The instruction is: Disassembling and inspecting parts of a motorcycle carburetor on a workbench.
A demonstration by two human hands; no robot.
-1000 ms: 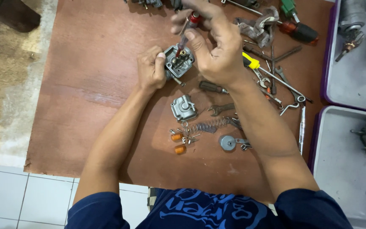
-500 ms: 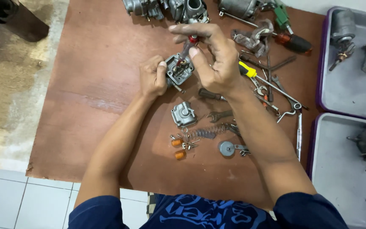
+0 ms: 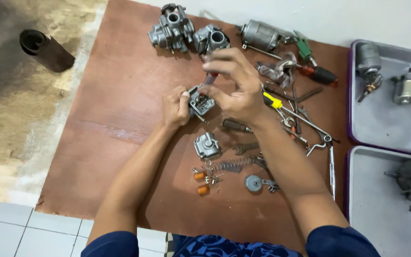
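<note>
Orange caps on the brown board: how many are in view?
2: one orange cap sits below the loose metal cover, the other just below it. More may hide under the forearms.

I see no packages, labels, signs or screens here, only bare metal parts and tools around my hands.

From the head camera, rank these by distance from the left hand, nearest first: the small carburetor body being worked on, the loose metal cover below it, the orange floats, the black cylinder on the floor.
1. Small carburetor body: in the left hand, touching its fingers.
2. Loose metal cover: on the board, just below and right.
3. Orange floats: lower still, toward the person.
4. Black cylinder: off the board, far upper left on the floor.
</note>
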